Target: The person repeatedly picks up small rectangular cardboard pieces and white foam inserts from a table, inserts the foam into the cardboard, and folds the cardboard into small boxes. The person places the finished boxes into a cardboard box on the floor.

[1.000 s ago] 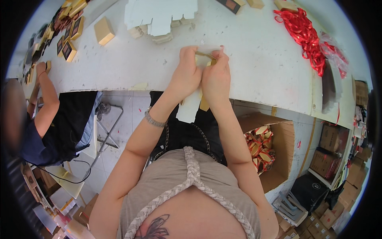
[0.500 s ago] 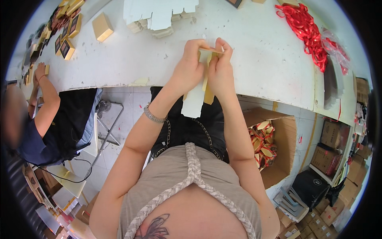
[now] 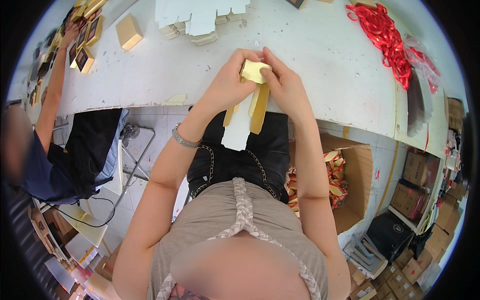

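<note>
Between my hands, over the table's near edge, is a gold and white folding carton [image 3: 255, 71], partly folded into shape. Its gold end panel is turned up toward me, while a long white flap and gold side flaps hang below it. My left hand [image 3: 235, 75] wraps round the carton's left side. On its right side my right hand [image 3: 282, 82] grips with the thumb pressed on the gold panel. Farther forward on the table lies a stack of flat white carton blanks [image 3: 200, 17]. A closed gold box [image 3: 129, 32] stands left of that stack.
Red ribbon [image 3: 382, 40] is heaped at the table's right. Several gold boxes with dark windows [image 3: 84, 60] stand at the left, where a co-worker's arm [image 3: 56, 90] reaches across. Below the table at right, a cardboard box [image 3: 357, 187] holds red-and-gold pieces.
The carton's gold end panel has turned up into view, and my right thumb now presses on it. The co-worker's arm has stretched farther forward over the boxes at the left.
</note>
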A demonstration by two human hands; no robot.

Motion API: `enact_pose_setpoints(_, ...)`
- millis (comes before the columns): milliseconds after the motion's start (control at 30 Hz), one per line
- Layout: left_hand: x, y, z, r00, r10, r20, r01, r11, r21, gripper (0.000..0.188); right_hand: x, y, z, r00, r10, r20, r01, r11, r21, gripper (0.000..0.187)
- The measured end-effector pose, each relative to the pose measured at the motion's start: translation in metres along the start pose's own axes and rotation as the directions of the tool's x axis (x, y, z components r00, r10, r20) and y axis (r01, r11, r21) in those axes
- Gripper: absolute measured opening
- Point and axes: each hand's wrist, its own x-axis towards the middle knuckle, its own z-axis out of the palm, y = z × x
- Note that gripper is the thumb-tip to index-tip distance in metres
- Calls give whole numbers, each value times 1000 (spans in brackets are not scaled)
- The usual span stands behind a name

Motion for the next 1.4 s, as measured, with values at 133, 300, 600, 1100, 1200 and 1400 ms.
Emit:
enact_pose_setpoints(133, 1, 5, -24, 996, 56, 72, -83, 882, 464, 25, 4, -1, 10, 978, -207, -37, 162, 854, -495, 29)
enact_pose_setpoints(300, 20, 24, -24, 973, 42, 228, -228, 340, 912, 19, 8, -3, 14, 873, -480, 88, 327, 442, -836, 13)
enact_pose_setpoints(600, 38, 25, -27, 941, 84, 329, -340, 253, 906, 25, 28, -11, 11, 819, -437, 371, 473, 149, -869, 15)
enact_pose_setpoints(1100, 4, 45, -30, 961, -233, 149, -1, 534, 845, 40, -29, -3, -4, 724, -631, 278, 567, 315, -761, 20)
enact_pose_setpoints(1200, 0, -1, -17, 991, -69, -112, 103, 937, 334, 48, -23, 18, 4, 867, -474, -158, 359, 811, -463, 38)
enact_pose_setpoints(1400, -6, 0, 10, 979, 140, -145, -103, 965, 239, 55, -8, 8, 25, 969, -61, -240, 116, 968, 222, 47)
